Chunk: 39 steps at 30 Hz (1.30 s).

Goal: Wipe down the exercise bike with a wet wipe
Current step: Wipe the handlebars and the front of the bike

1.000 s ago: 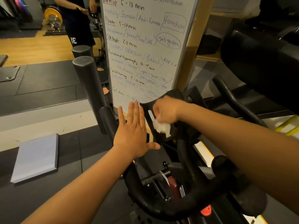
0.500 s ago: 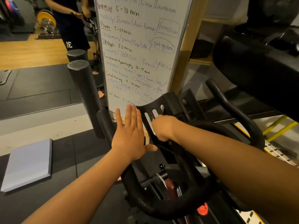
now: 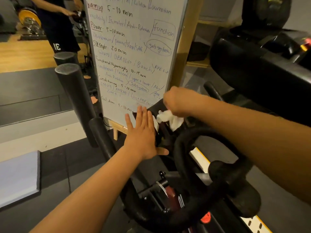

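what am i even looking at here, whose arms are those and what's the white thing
The picture comes from a camera worn on a person's head, looking down at their own arms. They stand at an exercise bike; the black loop is its handlebar. The right hand holds a crumpled white wet wipe at the bike's black console bracket. The left hand lies flat and open against that bracket's side, likely steadying it. Behind stands a whiteboard with a workout plan. A black foam roller stands to the left.
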Each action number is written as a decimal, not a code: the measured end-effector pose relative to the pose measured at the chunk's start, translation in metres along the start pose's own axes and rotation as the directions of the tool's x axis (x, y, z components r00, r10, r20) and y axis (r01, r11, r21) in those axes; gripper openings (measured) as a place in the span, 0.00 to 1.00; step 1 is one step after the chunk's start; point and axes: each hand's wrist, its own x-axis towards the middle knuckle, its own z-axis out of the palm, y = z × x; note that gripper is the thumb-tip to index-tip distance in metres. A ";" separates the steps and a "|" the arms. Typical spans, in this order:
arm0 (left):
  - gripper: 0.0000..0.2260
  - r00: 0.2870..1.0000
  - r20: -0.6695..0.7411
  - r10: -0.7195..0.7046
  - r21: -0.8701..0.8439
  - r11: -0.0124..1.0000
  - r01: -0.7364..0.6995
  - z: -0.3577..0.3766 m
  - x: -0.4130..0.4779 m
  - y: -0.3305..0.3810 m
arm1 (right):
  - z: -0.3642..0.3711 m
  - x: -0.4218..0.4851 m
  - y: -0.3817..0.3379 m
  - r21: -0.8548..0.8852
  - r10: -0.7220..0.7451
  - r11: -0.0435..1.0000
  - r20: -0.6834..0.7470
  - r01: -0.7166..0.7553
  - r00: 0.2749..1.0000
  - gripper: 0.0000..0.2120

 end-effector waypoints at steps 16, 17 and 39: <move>0.62 0.996 -0.085 0.007 -0.001 1.000 -0.007 0.015 0.002 0.003 | 0.028 -0.015 0.038 0.380 -0.135 0.922 0.124 0.078 0.983 0.06; 0.62 0.996 -0.090 0.010 -0.005 1.000 -0.010 0.016 0.002 0.003 | 0.022 -0.011 0.043 0.502 -0.057 0.863 -0.006 0.052 0.998 0.05; 0.62 0.995 -0.097 -0.001 -0.057 0.998 -0.005 -0.003 0.019 0.021 | 0.059 0.012 0.054 0.734 0.177 0.678 -0.215 0.039 0.961 0.10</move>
